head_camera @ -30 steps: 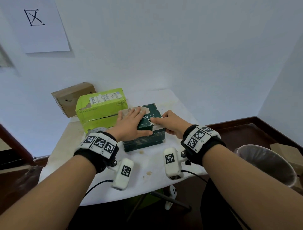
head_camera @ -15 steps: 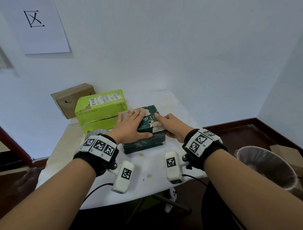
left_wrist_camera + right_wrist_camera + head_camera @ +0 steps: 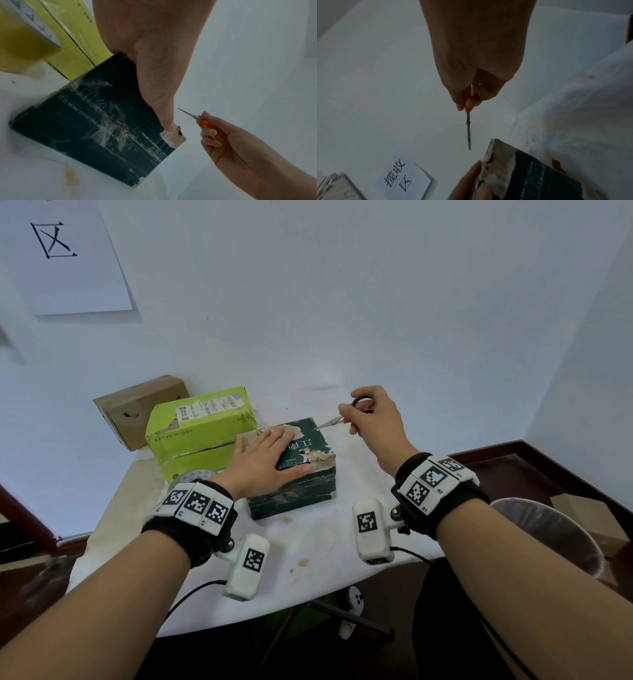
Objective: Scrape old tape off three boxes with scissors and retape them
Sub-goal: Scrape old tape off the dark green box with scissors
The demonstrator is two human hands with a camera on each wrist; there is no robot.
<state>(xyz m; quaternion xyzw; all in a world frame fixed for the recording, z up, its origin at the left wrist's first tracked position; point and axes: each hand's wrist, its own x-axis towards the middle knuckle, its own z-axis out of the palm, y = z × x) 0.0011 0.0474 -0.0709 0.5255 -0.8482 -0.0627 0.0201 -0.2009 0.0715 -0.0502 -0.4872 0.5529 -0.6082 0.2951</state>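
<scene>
Left hand pinning the dark green box; right hand holding scissors over its far corner.

The left hand is lying flat on the box top, fingers straight and spread, thumb along the near edge, forearm reaching in from below. The right hand is hovering off the table, fingers curling around the orange handles, wrist raised, blades closed and pointing left toward the box's far right corner, their tip just beside it; whether it is touching cannot be told. The box is sitting mid-table, touching the lime green box; a brown box is standing behind, which makes 3. A tape roll is sitting by the left wrist.
</scene>
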